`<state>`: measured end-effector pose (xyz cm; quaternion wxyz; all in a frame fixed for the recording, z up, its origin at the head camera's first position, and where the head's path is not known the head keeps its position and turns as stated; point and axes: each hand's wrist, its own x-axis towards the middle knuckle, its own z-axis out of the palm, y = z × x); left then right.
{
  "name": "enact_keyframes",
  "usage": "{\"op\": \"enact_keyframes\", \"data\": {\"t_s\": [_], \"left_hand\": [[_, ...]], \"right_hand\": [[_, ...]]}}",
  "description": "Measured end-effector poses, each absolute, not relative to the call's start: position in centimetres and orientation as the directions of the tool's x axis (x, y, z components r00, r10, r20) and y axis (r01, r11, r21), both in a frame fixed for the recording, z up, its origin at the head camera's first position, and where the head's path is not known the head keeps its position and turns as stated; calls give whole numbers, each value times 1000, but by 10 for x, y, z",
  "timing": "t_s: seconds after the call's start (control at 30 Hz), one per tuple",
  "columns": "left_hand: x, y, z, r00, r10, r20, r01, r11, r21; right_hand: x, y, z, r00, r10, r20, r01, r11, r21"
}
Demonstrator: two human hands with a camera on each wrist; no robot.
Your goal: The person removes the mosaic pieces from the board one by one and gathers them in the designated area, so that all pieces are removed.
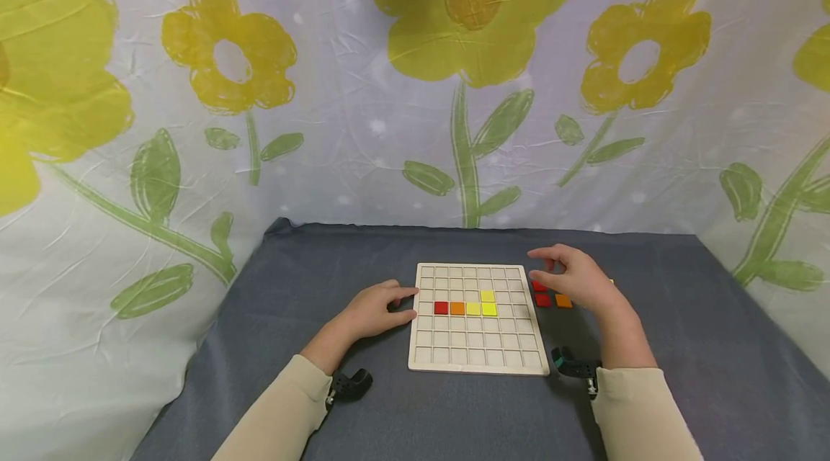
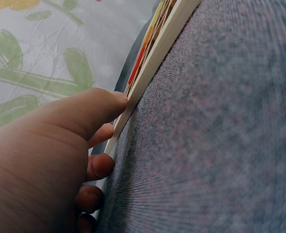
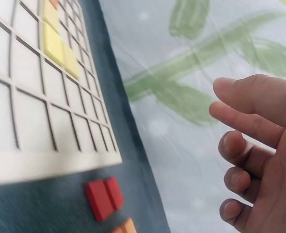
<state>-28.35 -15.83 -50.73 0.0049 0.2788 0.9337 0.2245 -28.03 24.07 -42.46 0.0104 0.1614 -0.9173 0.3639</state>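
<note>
A light wooden grid board (image 1: 480,364) lies on the dark cloth. One row holds a red tile (image 1: 441,308), an orange tile (image 1: 457,308) and two yellow ones (image 1: 472,309); another yellow tile (image 1: 487,296) sits directly behind the right-hand one. My left hand (image 1: 375,311) touches the board's left edge with thumb and fingertips, the thumb against its side in the left wrist view. Raised beside the board's right edge, my right hand (image 1: 580,281) holds nothing, thumb and index finger apart. Near it lie red tiles (image 1: 542,300) and an orange tile (image 1: 563,301).
The dark cloth (image 1: 428,418) covers the table. Behind and at the sides hangs a pale curtain (image 1: 337,122) with yellow flowers. Part of a pale tile (image 1: 612,281) shows beyond my right wrist.
</note>
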Motion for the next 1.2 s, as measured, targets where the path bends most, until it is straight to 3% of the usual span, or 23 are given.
{"op": "enact_keyframes", "data": {"t_s": [0.4,0.7,1.2], "left_hand": [[-283,-158,-507,-848,517,119,515,749,416],[-282,-157,-506,-855,506,112,502,756,421],[-284,-157,-507,-857,505,106,500,763,409]], "right_hand": [[-288,214,-441,-894,-435,108,-402,671,-623],[-291,195,-459,-877,-479,-37,-350,689,-634],[-291,181,-469,-870,-493,29,-436,740,-513]]}}
